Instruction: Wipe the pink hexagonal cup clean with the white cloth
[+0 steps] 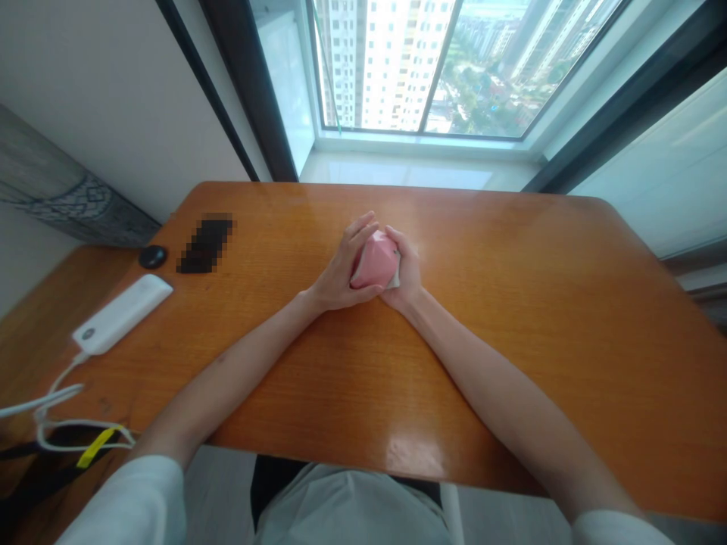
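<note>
My left hand and right hand grip a pink faceted object, its long axis slanting forward-right, over the worktop.

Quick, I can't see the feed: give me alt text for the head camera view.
The left hand and right hand clasp a pink faceted object above an orange wooden table. A white cabled device lies off to the left.
</note>
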A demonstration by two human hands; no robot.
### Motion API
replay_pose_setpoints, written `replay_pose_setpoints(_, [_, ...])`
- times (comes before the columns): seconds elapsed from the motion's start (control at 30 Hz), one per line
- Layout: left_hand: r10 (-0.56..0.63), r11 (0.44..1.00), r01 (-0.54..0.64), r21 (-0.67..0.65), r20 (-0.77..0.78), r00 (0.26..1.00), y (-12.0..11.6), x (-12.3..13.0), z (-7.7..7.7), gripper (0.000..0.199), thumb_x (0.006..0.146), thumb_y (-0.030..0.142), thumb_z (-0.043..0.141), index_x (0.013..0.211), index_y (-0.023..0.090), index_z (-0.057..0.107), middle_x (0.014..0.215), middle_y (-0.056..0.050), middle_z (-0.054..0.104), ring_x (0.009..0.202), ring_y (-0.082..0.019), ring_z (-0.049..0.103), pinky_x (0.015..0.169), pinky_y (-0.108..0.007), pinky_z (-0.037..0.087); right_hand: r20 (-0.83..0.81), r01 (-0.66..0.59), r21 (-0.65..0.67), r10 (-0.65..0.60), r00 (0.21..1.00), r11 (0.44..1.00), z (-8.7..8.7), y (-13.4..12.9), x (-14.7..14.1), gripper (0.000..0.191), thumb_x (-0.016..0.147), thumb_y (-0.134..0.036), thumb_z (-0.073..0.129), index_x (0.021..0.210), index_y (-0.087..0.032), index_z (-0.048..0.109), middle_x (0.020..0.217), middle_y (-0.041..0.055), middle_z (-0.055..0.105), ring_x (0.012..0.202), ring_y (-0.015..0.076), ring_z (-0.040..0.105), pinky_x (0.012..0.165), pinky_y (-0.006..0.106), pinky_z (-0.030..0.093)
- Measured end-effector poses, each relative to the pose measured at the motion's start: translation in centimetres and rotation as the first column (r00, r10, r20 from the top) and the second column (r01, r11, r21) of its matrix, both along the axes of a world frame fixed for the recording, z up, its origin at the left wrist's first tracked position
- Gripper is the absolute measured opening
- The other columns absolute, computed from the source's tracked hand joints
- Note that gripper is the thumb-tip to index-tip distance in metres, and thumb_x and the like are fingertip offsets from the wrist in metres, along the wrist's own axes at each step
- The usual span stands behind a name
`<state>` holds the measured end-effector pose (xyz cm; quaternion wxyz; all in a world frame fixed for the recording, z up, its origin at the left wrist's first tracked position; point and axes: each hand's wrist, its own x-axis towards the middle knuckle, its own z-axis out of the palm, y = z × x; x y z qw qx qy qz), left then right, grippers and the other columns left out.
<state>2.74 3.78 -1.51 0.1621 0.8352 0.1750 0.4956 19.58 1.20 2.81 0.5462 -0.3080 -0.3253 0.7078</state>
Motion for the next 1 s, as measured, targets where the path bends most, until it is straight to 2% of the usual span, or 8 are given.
replay_pose_setpoints(0.13, [0.067,0.987,-0.058,0.150,-0.053,0.996,-0.5,0.0,0.9,0.092,0.105,0.074,0.077,0.181,0.035,0.043,0.186,-0.018,0.043,0.167,-0.045,0.052,0.137,-0.067,0.050,-0.123,-0.092,-0.098,0.080,0.989,0.991,0.0,0.0,0.2,0.047,0.090,-0.074,0.081,0.097,-0.027,0.079,0.085,0.0029,0.080,0.081,0.0229,0.075,0.077,0.038,0.067])
replay_pose_setpoints(0.23, [0.064,0.991,-0.062,0.117,-0.010,0.998,-0.9,0.1,1.0,0.079,0.109,0.069,0.071,0.176,0.033,0.048,0.176,-0.017,0.053,0.161,-0.040,0.056,0.136,-0.065,0.051,-0.078,0.012,-0.043,-0.015,0.997,0.999,-0.1,-0.6,-0.5,0.053,0.093,-0.080,0.077,0.097,-0.027,0.078,0.088,0.0033,0.079,0.087,0.0230,0.075,0.079,0.037,0.066])
replay_pose_setpoints(0.37, [0.037,0.987,-0.010,-0.158,0.169,0.985,-1.1,0.5,0.4,0.071,0.114,0.076,0.055,0.169,0.031,0.050,0.166,-0.015,0.061,0.155,-0.037,0.063,0.136,-0.060,0.052,0.198,0.198,0.280,-0.258,0.946,0.939,-0.4,-1.6,-1.0,0.048,0.094,-0.075,0.085,0.093,-0.028,0.079,0.084,0.0009,0.071,0.082,0.0215,0.067,0.073,0.036,0.058])
replay_pose_setpoints(0.5, [-0.058,0.895,0.166,-0.415,0.259,0.964,-1.0,0.7,-0.1,0.069,0.116,0.078,0.048,0.165,0.030,0.053,0.155,-0.013,0.071,0.140,-0.033,0.074,0.126,-0.054,0.061,0.420,0.081,0.499,-0.323,0.848,0.863,-0.9,-2.4,-0.6,0.040,0.091,-0.059,0.095,0.080,-0.026,0.075,0.071,-0.0014,0.062,0.068,0.0176,0.053,0.065,0.037,0.047])
replay_pose_setpoints(0.67, [-0.027,0.947,0.075,-0.312,0.155,0.988,-0.7,0.3,0.1,0.089,0.113,0.090,0.047,0.181,0.034,0.042,0.181,-0.015,0.054,0.164,-0.036,0.060,0.140,-0.057,0.050,0.212,0.204,0.225,-0.252,0.944,0.953,-0.6,-1.4,-0.5,0.048,0.095,-0.073,0.084,0.084,-0.028,0.074,0.071,-0.0016,0.062,0.068,0.0190,0.060,0.062,0.035,0.053])
replay_pose_setpoints(0.8, [0.011,0.999,-0.009,-0.040,0.033,0.999,-0.5,0.2,0.4,0.106,0.104,0.093,0.064,0.188,0.037,0.031,0.192,-0.018,0.039,0.178,-0.044,0.040,0.147,-0.069,0.037,-0.044,0.083,-0.013,-0.084,0.996,0.996,0.3,0.2,-0.1,0.051,0.088,-0.079,0.084,0.091,-0.029,0.075,0.078,0.0023,0.075,0.089,0.0277,0.078,0.077,0.041,0.067])
replay_pose_setpoints(0.9, [0.044,0.999,-0.044,0.018,0.014,0.999,-0.4,0.1,0.3,0.097,0.107,0.086,0.067,0.186,0.038,0.035,0.190,-0.018,0.039,0.176,-0.045,0.042,0.144,-0.070,0.039,-0.095,-0.034,-0.057,0.028,0.995,0.998,1.0,0.3,0.0,0.060,0.087,-0.088,0.079,0.095,-0.028,0.076,0.079,0.0045,0.078,0.096,0.0309,0.082,0.079,0.044,0.070])
replay_pose_setpoints(1.0, [0.070,0.997,-0.071,0.016,0.053,0.996,-0.4,0.1,0.0,0.087,0.109,0.085,0.062,0.179,0.038,0.041,0.182,-0.017,0.047,0.171,-0.043,0.048,0.141,-0.070,0.042,-0.051,0.035,0.005,-0.035,0.998,0.999,1.2,-0.7,-0.6,0.066,0.090,-0.093,0.073,0.096,-0.028,0.078,0.082,0.0044,0.077,0.092,0.0281,0.080,0.078,0.041,0.068])
